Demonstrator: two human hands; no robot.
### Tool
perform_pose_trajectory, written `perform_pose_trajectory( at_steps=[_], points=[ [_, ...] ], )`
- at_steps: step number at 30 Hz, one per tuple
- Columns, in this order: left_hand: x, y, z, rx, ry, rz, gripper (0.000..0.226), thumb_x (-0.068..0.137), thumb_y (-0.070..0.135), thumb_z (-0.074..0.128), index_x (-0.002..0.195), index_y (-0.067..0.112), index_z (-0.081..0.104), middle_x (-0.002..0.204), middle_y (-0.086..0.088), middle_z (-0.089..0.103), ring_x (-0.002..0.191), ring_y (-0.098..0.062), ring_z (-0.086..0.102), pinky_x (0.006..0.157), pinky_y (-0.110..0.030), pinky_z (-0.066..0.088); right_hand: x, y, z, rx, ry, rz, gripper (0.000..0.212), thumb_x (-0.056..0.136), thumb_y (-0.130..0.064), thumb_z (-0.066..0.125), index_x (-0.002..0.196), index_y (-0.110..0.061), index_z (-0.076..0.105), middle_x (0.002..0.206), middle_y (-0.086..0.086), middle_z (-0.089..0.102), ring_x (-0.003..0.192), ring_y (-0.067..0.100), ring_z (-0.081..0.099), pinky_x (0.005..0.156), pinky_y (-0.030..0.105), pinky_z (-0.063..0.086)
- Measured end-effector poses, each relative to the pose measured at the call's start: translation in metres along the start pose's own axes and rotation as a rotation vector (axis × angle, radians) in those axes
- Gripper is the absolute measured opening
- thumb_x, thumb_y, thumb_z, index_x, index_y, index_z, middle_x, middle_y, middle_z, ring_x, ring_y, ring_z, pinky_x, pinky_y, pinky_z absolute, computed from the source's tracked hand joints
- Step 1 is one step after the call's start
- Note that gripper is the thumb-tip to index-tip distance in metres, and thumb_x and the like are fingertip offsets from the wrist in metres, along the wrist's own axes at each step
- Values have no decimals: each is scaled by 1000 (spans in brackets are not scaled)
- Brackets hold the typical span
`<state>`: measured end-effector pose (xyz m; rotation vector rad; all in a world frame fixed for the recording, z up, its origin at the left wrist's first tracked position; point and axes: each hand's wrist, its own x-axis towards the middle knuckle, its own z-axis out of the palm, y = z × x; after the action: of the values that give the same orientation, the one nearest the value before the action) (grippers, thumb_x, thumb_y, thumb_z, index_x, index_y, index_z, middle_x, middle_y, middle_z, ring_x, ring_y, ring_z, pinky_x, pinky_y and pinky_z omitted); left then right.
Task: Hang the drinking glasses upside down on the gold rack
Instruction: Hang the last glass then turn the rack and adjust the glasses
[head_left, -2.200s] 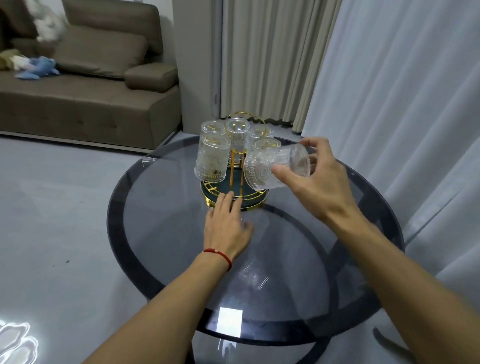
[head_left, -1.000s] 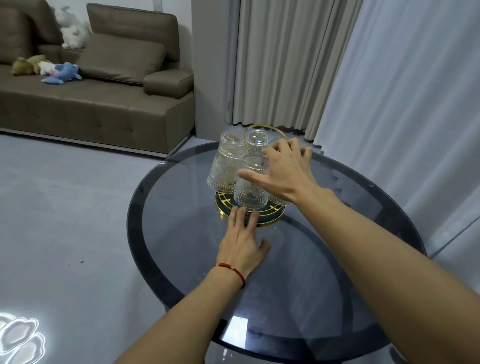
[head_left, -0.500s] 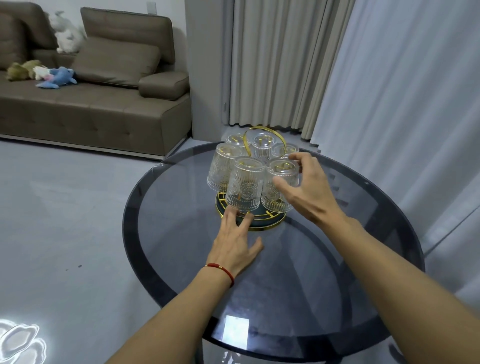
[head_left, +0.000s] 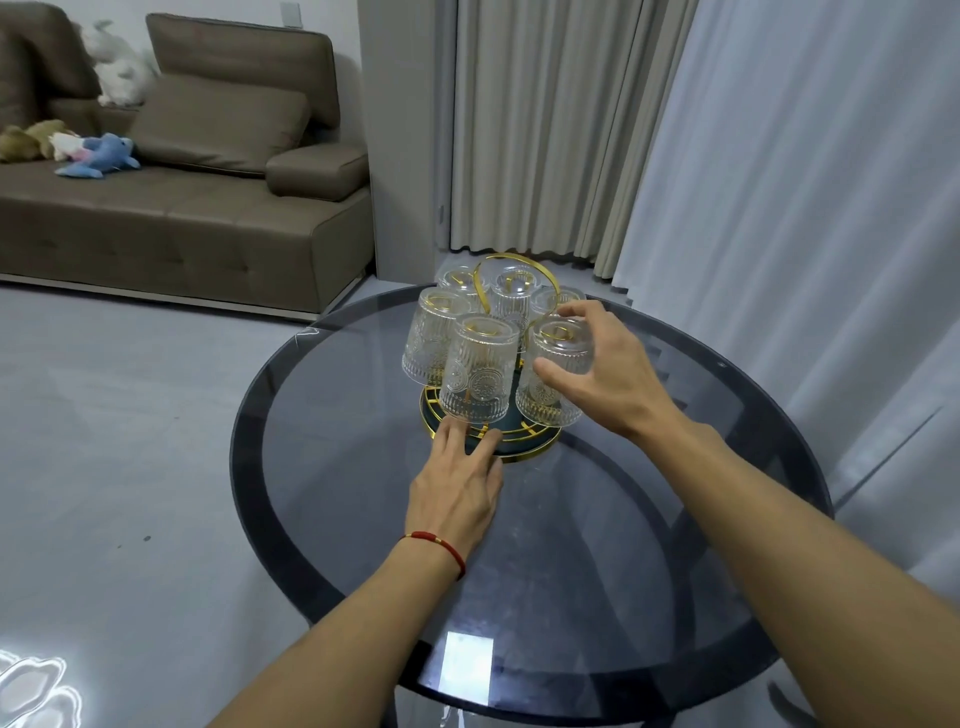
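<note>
The gold rack (head_left: 525, 450) with a dark round base stands at the far middle of the round glass table (head_left: 322, 467). Several ribbed clear drinking glasses hang on it upside down; the nearest one (head_left: 478, 374) is at the front. My right hand (head_left: 608, 374) wraps the front-right glass (head_left: 553, 400), thumb on its near side and fingers behind its top. My left hand (head_left: 457, 493) lies flat on the table, palm down, with its fingertips on the rack's base rim. A red cord circles that wrist.
A brown sofa (head_left: 182, 223) with plush toys (head_left: 98, 158) stands at the far left across grey floor. Curtains (head_left: 779, 208) hang behind and to the right of the table. The table's near half shows a bright reflection (head_left: 467, 667).
My right hand brought a glass sideways to the rack, turned it upside down and set it on a front peg. It then shifted to the front-right glass. My left hand stayed at the base.
</note>
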<state>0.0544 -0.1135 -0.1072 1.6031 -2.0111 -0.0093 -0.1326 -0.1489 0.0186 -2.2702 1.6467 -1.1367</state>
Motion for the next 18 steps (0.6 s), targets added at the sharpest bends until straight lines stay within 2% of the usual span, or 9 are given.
perform_pose_trajectory(
  at_steps=[5, 8, 11, 18],
  points=[
    [-1, 1, -1, 26, 0, 7, 32, 104, 37, 40, 134, 29, 48, 139, -8, 39, 132, -23, 39, 67, -35, 58, -7, 6, 0, -60, -11, -46, 60, 89, -49, 71, 141, -24, 52, 135, 4, 57, 120, 14, 56, 101, 32, 46],
    [-1, 1, -1, 28, 2, 13, 32, 103, 35, 41, 134, 28, 49, 139, -9, 41, 134, -24, 38, 70, -35, 57, -13, 7, -3, -126, 26, -80, 59, 92, -49, 70, 141, -21, 56, 137, 4, 53, 119, 20, 59, 99, 44, 52],
    [-1, 1, 0, 28, 0, 13, 33, 103, 35, 40, 135, 28, 48, 140, -10, 40, 136, -25, 36, 74, -36, 58, -17, 5, -7, -224, 29, -112, 57, 93, -49, 67, 140, -19, 58, 143, 7, 49, 124, 25, 58, 98, 49, 54],
    [0, 1, 0, 1, -7, 1, 38, 103, 35, 41, 139, 26, 45, 143, -10, 39, 136, -25, 36, 82, -37, 58, -18, 9, -17, -183, 12, -103, 50, 98, -49, 59, 141, -23, 60, 147, 5, 48, 130, 23, 55, 102, 44, 51]
  ],
)
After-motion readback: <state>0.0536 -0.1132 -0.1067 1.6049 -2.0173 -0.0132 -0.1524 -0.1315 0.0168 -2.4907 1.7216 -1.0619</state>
